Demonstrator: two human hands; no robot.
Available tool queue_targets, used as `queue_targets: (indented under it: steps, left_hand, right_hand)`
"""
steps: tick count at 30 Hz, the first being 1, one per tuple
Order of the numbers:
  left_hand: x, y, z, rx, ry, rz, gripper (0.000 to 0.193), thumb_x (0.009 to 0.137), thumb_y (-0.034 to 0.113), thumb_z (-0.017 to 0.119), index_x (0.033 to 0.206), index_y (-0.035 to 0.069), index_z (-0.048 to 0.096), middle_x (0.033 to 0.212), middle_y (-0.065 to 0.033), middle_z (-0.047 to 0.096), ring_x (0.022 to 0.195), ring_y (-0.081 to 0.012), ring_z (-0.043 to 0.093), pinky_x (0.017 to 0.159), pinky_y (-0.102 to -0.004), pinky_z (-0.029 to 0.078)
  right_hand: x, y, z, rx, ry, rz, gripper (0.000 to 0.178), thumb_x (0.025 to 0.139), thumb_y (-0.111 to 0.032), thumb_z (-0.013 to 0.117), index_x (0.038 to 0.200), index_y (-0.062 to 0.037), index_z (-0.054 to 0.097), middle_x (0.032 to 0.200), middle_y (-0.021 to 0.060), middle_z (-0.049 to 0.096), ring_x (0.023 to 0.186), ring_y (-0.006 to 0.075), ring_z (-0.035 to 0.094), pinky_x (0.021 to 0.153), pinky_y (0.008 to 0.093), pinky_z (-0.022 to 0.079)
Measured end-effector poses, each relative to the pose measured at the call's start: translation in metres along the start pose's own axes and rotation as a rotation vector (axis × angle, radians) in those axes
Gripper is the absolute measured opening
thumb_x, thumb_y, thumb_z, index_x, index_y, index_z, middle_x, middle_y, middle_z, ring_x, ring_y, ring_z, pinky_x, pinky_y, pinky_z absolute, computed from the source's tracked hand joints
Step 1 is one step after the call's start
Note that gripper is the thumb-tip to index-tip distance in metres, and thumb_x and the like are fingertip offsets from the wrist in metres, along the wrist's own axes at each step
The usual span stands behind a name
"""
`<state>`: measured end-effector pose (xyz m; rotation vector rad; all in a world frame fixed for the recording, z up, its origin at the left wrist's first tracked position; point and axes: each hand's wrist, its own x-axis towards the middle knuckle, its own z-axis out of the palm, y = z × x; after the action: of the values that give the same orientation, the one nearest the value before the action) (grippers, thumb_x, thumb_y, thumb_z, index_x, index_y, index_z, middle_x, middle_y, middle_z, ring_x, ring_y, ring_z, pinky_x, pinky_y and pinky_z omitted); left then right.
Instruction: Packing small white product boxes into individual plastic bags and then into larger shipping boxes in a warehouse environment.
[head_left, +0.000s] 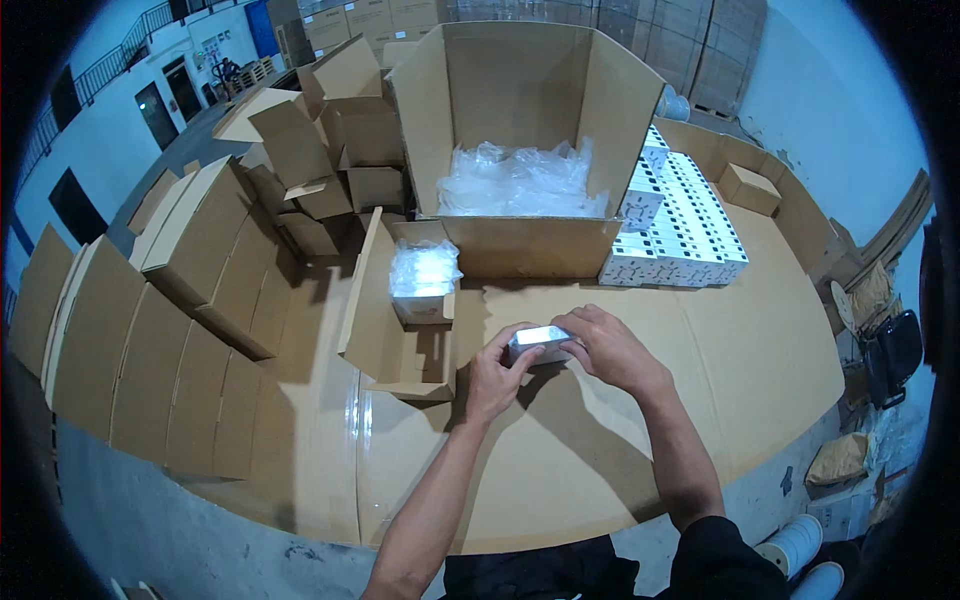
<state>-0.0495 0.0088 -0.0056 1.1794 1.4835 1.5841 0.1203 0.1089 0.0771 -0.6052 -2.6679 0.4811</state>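
Between my two hands, just above the cardboard-covered table, is a small white box [541, 338] with a shiny top that catches the light. My left hand [496, 372] grips its left end, thumb along the near side. At the other end the fingers of my right hand [606, 346] close on the box. To the left stands an open, narrow cardboard carton [395, 388]; several items in clear bubble wrap [424, 270] fill its far part, and its near part shows bare cardboard.
A large open carton [520, 90] holding clear bubble bags [520, 180] rises behind my hands. Stacked small white boxes [680, 225] with dark marks stand to its right. Brown cartons [190, 370] line the left side, with open ones [350, 130] behind. A small brown box [749, 189] sits far right.
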Motion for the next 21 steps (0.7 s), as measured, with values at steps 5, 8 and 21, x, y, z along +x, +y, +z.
queue_targets:
  steps: [5,8,21]
  left_hand:
    - [-0.034,0.009,-0.004,0.178,0.073,0.035,0.056,0.089,0.013,0.073,0.139,0.003,0.052,0.120,-0.0203,0.065,0.113,-0.0306,0.065,0.101,-0.0406,0.049]
    - [-0.079,0.014,-0.024,0.328,0.111,0.170,0.060,0.087,0.015,0.075,0.141,0.004,0.050,0.136,-0.0229,0.056,0.127,-0.0367,0.054,0.109,-0.0435,0.043]
    - [-0.191,0.054,-0.066,0.884,-0.068,0.126,0.038,0.084,0.020,0.073,0.121,0.011,0.069,0.135,-0.0078,0.061,0.131,-0.0350,0.049,0.111,-0.0531,0.037]
  right_hand:
    - [0.019,0.006,-0.017,-0.047,-0.126,0.033,0.022,0.089,-0.007,0.066,0.109,-0.0011,0.063,0.097,0.0195,0.067,0.093,0.0386,0.065,0.084,0.0476,0.052]
    - [0.037,-0.002,-0.028,0.100,-0.022,0.031,0.022,0.089,-0.004,0.065,0.109,0.0005,0.060,0.095,0.0206,0.067,0.089,0.0394,0.066,0.081,0.0460,0.053]
    - [0.105,-0.044,0.071,0.689,0.188,-0.146,0.027,0.098,-0.007,0.062,0.122,-0.0023,0.051,0.106,0.0189,0.067,0.105,0.0337,0.066,0.092,0.0425,0.051]
